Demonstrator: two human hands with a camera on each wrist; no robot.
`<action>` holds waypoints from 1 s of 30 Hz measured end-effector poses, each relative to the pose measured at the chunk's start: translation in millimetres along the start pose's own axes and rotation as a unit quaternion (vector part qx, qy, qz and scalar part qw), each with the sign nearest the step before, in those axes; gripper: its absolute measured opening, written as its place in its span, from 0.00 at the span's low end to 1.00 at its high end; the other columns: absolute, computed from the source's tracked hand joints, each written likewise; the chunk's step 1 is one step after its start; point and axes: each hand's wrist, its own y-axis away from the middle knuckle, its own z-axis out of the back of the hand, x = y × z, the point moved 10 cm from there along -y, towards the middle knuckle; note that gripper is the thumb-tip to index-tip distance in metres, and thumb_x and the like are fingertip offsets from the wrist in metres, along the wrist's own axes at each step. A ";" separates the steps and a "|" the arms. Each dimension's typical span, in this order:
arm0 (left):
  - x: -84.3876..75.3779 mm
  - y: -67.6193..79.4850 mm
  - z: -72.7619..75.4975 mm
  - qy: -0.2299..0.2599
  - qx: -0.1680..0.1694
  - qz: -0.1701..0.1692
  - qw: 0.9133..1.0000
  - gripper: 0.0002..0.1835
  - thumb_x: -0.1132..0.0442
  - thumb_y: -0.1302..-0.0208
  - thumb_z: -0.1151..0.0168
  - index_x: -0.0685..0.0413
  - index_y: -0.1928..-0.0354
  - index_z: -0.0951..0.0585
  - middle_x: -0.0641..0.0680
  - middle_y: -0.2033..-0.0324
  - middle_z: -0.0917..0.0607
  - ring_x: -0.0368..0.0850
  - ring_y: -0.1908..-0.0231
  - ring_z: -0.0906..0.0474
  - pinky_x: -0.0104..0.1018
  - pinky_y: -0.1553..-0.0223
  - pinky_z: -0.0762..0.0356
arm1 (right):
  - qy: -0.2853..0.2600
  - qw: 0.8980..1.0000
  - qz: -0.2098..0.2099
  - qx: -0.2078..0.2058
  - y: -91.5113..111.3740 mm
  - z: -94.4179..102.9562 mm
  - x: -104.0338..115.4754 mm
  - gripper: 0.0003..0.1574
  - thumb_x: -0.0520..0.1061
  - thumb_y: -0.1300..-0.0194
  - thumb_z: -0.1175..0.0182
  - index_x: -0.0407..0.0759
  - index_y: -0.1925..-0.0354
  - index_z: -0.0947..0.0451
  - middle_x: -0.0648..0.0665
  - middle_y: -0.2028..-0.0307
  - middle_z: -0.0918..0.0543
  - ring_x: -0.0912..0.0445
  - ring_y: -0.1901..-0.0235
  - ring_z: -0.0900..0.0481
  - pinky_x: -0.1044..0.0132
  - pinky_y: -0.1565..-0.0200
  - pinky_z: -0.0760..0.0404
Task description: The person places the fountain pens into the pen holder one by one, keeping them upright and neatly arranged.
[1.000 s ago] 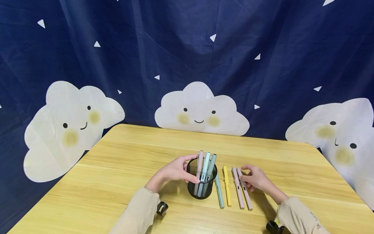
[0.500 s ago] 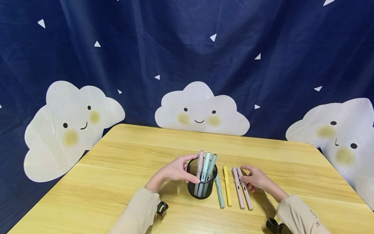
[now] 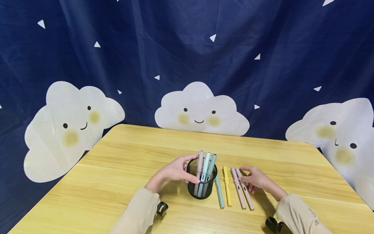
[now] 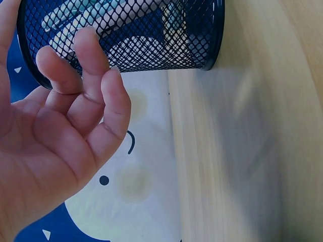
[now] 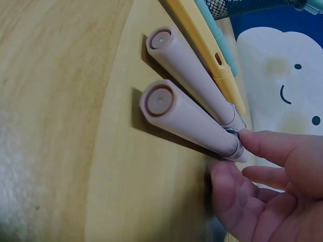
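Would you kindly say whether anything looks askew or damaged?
Nothing stands out: the black cylindrical mesh cup stands upright, and the slim teal pen, yellow pen and two slim pink pens form a row, apparently undamaged.

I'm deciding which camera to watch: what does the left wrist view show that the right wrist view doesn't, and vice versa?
Only left wrist: the left hand at the cup.
Only right wrist: the right hand pinching one pink pen, with another pink pen, a yellow pen and a teal pen on the table.
Both: cup, table and a cloud on the curtain.
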 end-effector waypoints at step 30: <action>-0.3 0.9 1.0 -0.013 -0.003 0.004 1.000 0.47 0.67 0.57 0.29 0.58 0.34 0.43 0.54 0.86 0.26 0.55 0.83 0.25 0.45 0.76 0.25 | -0.026 0.999 -0.010 0.023 -5.2 -3.1 -7.3 0.28 0.40 0.44 0.41 0.27 0.48 0.36 0.41 0.82 0.28 0.54 0.90 0.27 0.59 0.86 0.24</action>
